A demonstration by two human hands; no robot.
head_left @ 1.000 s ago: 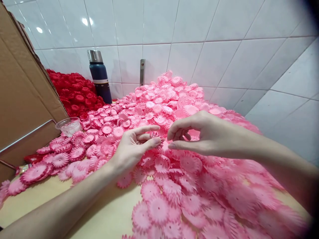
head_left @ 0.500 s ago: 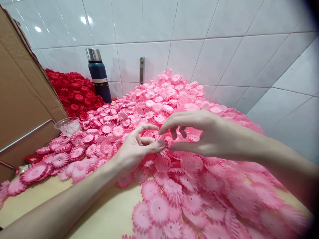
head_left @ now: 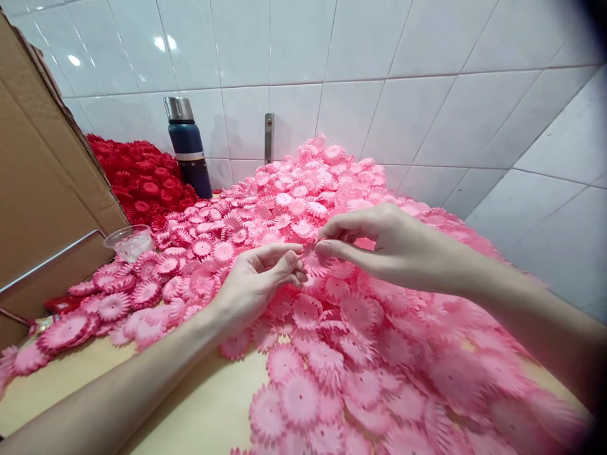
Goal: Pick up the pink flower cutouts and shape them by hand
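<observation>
In the middle of the head view, my right hand [head_left: 379, 246] pinches a pink scalloped flower piece [head_left: 314, 262] between thumb and fingertips. Just left of it is my left hand [head_left: 265, 275], its thumb pressed against the curled fingers. Whether anything sits in that left pinch is hidden. The held piece lies between the two hands, close to the left fingertips. Beneath and around both hands spreads a large heap of similar pink flower pieces [head_left: 303, 398], round with notched edges, many with a small centre hole.
A dark blue bottle [head_left: 190, 148] with a steel cap stands behind, beside a pile of red flower pieces [head_left: 137, 174]. To the left are a clear plastic cup [head_left: 129, 241] and a cardboard box [head_left: 52, 139]. White tiled wall [head_left: 360, 38] rises behind the yellowish tabletop [head_left: 208, 404].
My right thumb and fingers, apart before, have closed on the pink flower piece that was at my left fingertips. The left hand has let that piece go and curled its fingers.
</observation>
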